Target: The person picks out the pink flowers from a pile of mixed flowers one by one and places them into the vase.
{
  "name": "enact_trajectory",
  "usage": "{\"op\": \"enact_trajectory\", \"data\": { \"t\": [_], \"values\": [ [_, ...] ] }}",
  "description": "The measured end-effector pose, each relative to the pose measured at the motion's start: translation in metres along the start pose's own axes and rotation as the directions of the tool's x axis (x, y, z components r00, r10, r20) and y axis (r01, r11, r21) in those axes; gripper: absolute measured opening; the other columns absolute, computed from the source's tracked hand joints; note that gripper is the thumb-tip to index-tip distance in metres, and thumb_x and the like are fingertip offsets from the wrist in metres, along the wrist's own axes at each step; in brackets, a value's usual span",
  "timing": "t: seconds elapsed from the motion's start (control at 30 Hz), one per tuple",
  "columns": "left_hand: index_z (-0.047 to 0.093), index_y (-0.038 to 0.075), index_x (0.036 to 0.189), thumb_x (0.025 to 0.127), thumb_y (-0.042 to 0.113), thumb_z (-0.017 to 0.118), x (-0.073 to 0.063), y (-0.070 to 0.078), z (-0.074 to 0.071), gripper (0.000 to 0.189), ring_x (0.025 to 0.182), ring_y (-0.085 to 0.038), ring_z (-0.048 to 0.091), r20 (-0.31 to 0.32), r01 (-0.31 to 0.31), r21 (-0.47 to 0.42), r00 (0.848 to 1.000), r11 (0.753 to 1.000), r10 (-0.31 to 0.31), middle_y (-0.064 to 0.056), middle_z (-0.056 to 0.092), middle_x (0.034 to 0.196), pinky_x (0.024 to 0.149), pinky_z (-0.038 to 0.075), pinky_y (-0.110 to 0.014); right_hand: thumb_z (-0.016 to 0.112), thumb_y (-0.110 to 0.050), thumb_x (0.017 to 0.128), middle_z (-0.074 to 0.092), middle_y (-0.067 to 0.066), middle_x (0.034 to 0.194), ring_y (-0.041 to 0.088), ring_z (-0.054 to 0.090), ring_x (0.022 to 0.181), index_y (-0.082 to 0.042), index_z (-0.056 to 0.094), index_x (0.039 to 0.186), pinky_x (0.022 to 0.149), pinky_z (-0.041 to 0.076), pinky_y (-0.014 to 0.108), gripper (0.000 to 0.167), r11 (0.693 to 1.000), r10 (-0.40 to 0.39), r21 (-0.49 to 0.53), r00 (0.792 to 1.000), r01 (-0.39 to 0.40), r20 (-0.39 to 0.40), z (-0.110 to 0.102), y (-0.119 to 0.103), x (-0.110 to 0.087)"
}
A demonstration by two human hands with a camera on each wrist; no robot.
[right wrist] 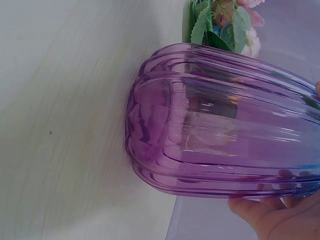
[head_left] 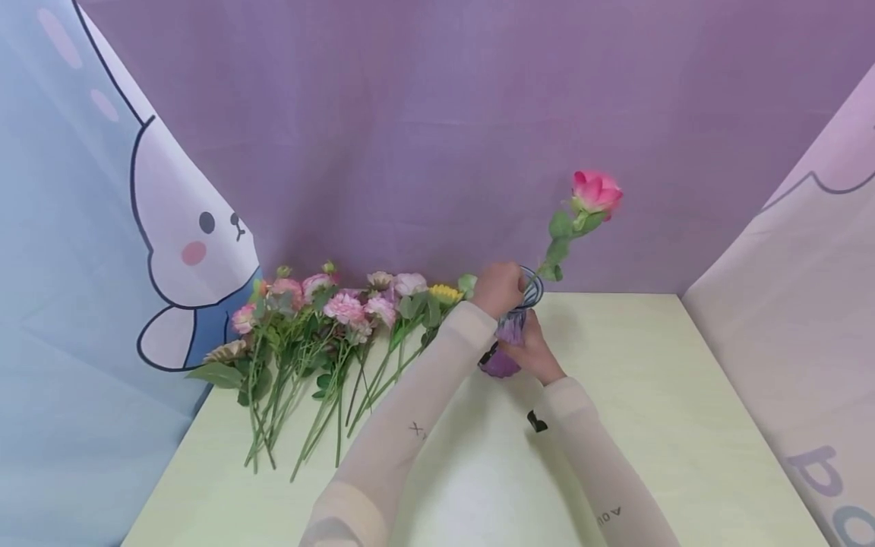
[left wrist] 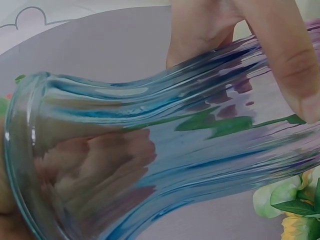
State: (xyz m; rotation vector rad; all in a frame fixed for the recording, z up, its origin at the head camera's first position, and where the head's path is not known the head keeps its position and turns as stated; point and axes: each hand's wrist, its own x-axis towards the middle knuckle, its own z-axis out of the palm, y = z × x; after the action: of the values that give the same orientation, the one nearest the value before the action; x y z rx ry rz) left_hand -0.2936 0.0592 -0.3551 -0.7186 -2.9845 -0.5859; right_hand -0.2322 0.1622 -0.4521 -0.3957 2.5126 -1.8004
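Observation:
A ribbed glass vase, blue toward its flared rim and purple at the base, leans slightly in front of me. My right hand grips its body, the thumb wrapped across the glass in the left wrist view. At the mouth, my left hand curls by the rim and pinches the stem of a pink rose, its fingers partly hidden by the glass. The rose stands out up and to the right, leaves along its stem. Through the vase wall, the left wrist view shows green stem and leaf inside.
Several artificial flowers, pink, white and purple, lie in a row on the left of the pale table, stems toward me. A yellow flower lies closest to the vase. A purple cloth backdrop hangs behind, with printed cloth at both sides.

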Motion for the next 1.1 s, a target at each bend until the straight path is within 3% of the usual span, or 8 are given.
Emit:
{"op": "enact_trajectory", "data": {
  "t": [0.2,0.43,0.53,0.67,0.93,1.1],
  "values": [
    [0.065,0.012,0.063,0.083,0.007,0.066,0.000,0.001,-0.001,0.021,0.052,-0.010,0.043,0.017,0.018,0.027,1.000,0.999,-0.019,0.004,0.057,0.057,0.044,0.037,-0.020,0.060,-0.006,0.083,0.004,0.032,0.149,0.042,0.008,0.140,0.009,-0.007,0.144,0.113,0.009,0.056,0.092,1.000,-0.008,0.021,1.000,0.008,-0.009,0.000,0.003,0.001],
    [0.059,0.012,0.061,0.083,0.004,0.063,-0.001,0.002,-0.003,0.024,0.049,-0.010,0.035,0.028,0.023,0.014,0.999,1.000,-0.023,0.005,0.047,0.052,0.042,0.031,-0.020,0.061,-0.006,0.082,0.004,0.032,0.150,0.042,0.007,0.140,0.009,-0.007,0.144,0.114,0.008,0.055,0.093,1.000,-0.016,0.010,1.000,0.016,-0.014,0.001,0.004,0.002],
    [0.066,0.010,0.071,0.085,0.004,0.063,-0.002,0.003,-0.004,0.015,0.052,-0.009,0.045,0.025,0.035,0.015,0.999,0.999,-0.035,0.003,0.057,0.060,0.045,0.038,-0.020,0.061,-0.007,0.083,0.004,0.033,0.150,0.043,0.006,0.140,0.010,-0.007,0.143,0.114,0.009,0.055,0.092,1.000,-0.011,-0.004,1.000,0.011,-0.017,0.001,0.003,0.002],
    [0.072,0.009,0.087,0.086,0.005,0.063,-0.006,0.005,-0.009,0.010,0.067,-0.014,0.062,0.015,0.037,0.020,0.999,0.999,-0.038,-0.001,0.069,0.080,0.056,0.051,-0.023,0.060,-0.010,0.085,0.002,0.034,0.150,0.044,0.005,0.140,0.011,-0.007,0.143,0.113,0.009,0.056,0.091,1.000,-0.004,-0.017,1.000,0.004,-0.015,0.002,0.002,0.002],
    [0.072,0.006,0.100,0.085,0.004,0.064,-0.015,0.006,-0.020,0.018,0.085,-0.018,0.067,-0.047,-0.001,-0.049,0.999,0.999,-0.001,-0.006,0.071,0.097,0.073,0.055,-0.028,0.066,-0.011,0.082,0.009,0.031,0.149,0.042,0.012,0.140,0.006,-0.004,0.145,0.113,0.010,0.055,0.095,1.000,-0.015,-0.005,0.999,0.015,-0.032,0.001,0.027,0.011],
    [0.071,0.005,0.105,0.088,0.010,0.064,-0.025,-0.002,-0.031,0.018,0.089,-0.016,0.066,-0.145,-0.040,-0.119,0.989,0.992,0.022,-0.006,0.071,0.101,0.077,0.054,-0.026,0.068,-0.016,0.082,0.012,0.028,0.150,0.041,0.015,0.139,0.001,-0.004,0.147,0.113,0.014,0.055,0.098,0.998,-0.005,-0.062,0.999,0.002,-0.051,0.001,0.041,0.015]
  ]
}}
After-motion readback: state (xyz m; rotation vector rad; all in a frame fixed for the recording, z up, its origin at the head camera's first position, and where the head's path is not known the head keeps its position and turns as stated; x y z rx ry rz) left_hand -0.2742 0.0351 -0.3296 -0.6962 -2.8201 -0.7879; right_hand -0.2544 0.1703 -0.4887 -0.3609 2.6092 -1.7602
